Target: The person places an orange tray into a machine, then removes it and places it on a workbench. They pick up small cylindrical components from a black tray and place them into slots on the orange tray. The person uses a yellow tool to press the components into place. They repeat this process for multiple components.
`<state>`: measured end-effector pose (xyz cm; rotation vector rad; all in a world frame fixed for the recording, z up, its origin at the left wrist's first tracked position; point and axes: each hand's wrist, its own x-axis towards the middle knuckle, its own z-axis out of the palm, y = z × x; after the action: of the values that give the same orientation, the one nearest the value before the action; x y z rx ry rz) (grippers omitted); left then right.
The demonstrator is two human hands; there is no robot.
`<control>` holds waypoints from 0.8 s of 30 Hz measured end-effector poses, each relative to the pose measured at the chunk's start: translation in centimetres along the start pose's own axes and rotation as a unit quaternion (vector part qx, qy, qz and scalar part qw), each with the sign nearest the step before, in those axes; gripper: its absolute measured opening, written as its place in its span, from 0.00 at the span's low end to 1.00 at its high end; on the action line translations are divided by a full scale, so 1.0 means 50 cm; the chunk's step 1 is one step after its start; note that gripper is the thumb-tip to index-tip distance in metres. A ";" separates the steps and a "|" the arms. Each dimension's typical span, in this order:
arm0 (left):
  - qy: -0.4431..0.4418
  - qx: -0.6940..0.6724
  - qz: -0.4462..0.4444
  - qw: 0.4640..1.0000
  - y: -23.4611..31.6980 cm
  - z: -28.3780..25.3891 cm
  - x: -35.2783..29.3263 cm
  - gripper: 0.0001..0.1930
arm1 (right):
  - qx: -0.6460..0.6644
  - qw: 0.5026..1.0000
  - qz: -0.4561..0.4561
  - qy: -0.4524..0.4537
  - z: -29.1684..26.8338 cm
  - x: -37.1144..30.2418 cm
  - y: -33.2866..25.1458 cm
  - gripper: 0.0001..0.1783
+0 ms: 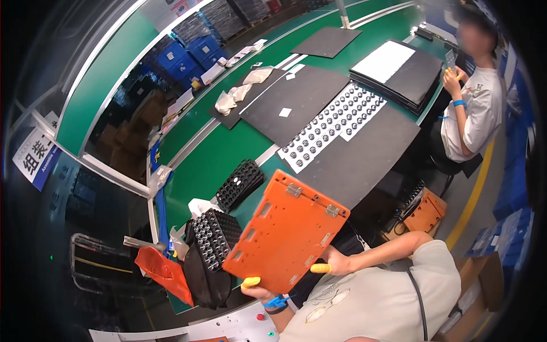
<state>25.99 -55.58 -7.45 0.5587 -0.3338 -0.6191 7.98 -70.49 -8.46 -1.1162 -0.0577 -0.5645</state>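
Note:
A large orange rectangular plate [288, 233] with two metal hinges, slots and small holes is held up, tilted, between my two hands. My left hand [258, 289] grips its lower left edge, a yellow-covered thumb lying on the face and a blue band round the wrist. At the lower right edge, my right hand [332, 263] is closed on the plate, also with a yellow-covered thumb on the face. The fingers behind the plate are hidden. Just left of the plate stands a black tray of round parts [215, 236], partly covered by it.
Behind lies a second black tray [239, 183] on the green table [196, 165]. A white sheet with rows of round black parts [325, 131] rests among dark grey boards [302, 94]. An orange bag [162, 273] hangs at left. A co-worker [470, 108] sits far right, near stacked boards [393, 74].

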 end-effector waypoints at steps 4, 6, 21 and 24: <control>0.116 0.033 -0.090 0.989 -0.032 0.028 0.016 0.32 | 0.030 0.991 0.040 0.124 0.014 0.019 -0.029 0.23; 0.128 0.023 -0.118 0.984 -0.043 0.089 0.016 0.32 | 0.033 0.987 0.073 0.142 -0.011 0.033 -0.022 0.19; -0.006 0.299 -0.033 0.954 -0.039 -0.058 -0.018 0.23 | 0.042 0.950 0.305 0.058 -0.181 0.186 0.000 0.19; -0.013 0.339 -0.036 0.940 -0.027 -0.072 0.012 0.21 | 0.017 0.948 0.309 0.081 -0.182 0.201 -0.016 0.22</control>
<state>27.49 -55.47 -11.06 1.2301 -0.5596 -0.5748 14.13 -82.59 -8.68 -0.9818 0.4120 -0.0881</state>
